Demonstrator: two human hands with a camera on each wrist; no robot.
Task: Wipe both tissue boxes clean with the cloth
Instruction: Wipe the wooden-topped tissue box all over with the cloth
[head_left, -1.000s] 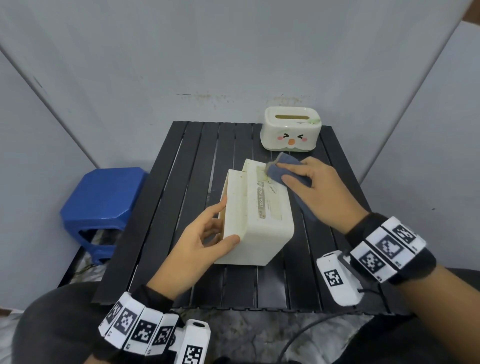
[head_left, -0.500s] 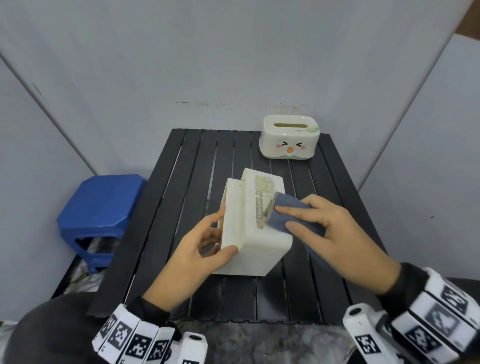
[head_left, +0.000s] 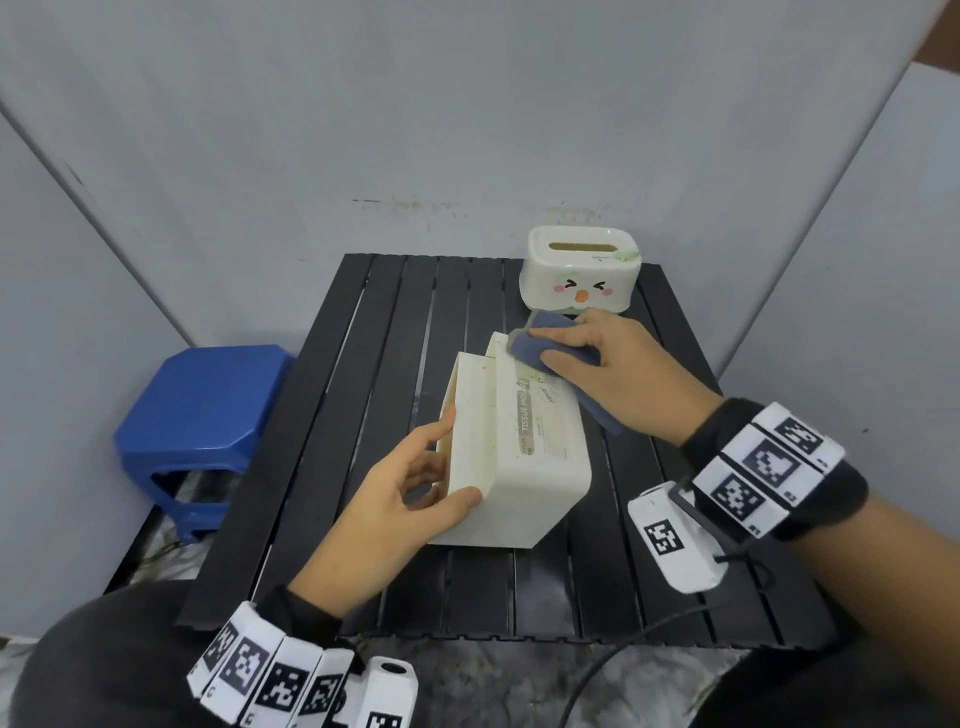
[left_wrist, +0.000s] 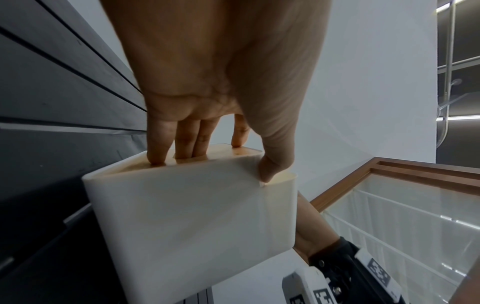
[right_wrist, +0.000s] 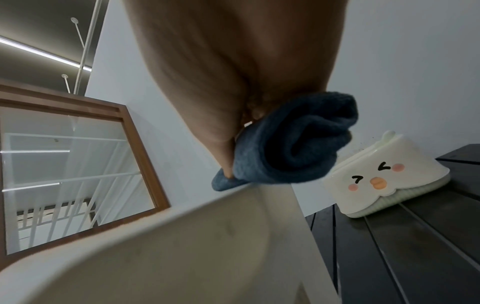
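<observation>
A cream tissue box (head_left: 511, 457) lies on the black slatted table (head_left: 363, 364), its labelled face up. My left hand (head_left: 410, 493) grips its near left end, thumb on the front corner and fingers along the left side (left_wrist: 182, 148). The right hand (head_left: 602, 364) holds a folded blue cloth (head_left: 540, 348) pressed on the far end of that box (right_wrist: 182, 236); the wrist view shows the cloth (right_wrist: 291, 144) bunched under the palm. A second tissue box (head_left: 579, 273) with a cartoon face stands at the table's back right (right_wrist: 369, 174), untouched.
A blue plastic stool (head_left: 202, 415) stands left of the table. Grey walls close in behind and on both sides. A cable (head_left: 623, 654) runs by the table's near right edge.
The right hand slid the cloth from the box's far end toward me half a second ago, then back to the far end now. The left hand kept its grip.
</observation>
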